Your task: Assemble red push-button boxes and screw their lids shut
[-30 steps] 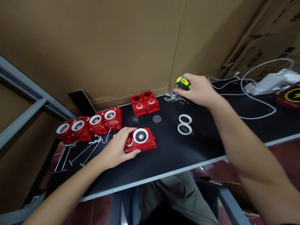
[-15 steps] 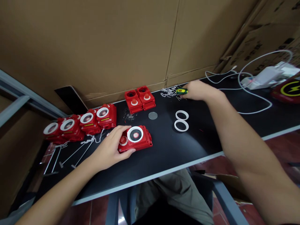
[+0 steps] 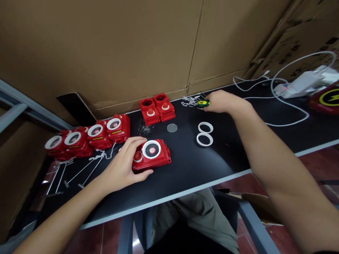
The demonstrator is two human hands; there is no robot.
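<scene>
My left hand [image 3: 122, 165] grips the left end of a red box [image 3: 155, 157] with a white ring and a red button on top; it lies near the front of the black table [image 3: 185, 173]. My right hand [image 3: 225, 102] reaches to the back of the table, closed on a green and yellow screwdriver [image 3: 203, 103] whose tip sits among a pile of small metal screws [image 3: 189, 101]. Two loose white rings [image 3: 205, 134] and a clear round disc [image 3: 172, 127] lie between the hands.
Two open red boxes [image 3: 157, 108] stand at the back. A row of several finished red boxes [image 3: 88, 135] runs to the left, with metal pins on cords [image 3: 79, 173] before them. White cables and a charger [image 3: 299, 86] lie at the right. Cardboard walls the back.
My right hand came down from above the table and lowered the screwdriver into the screw pile. My left hand kept its hold on the red box.
</scene>
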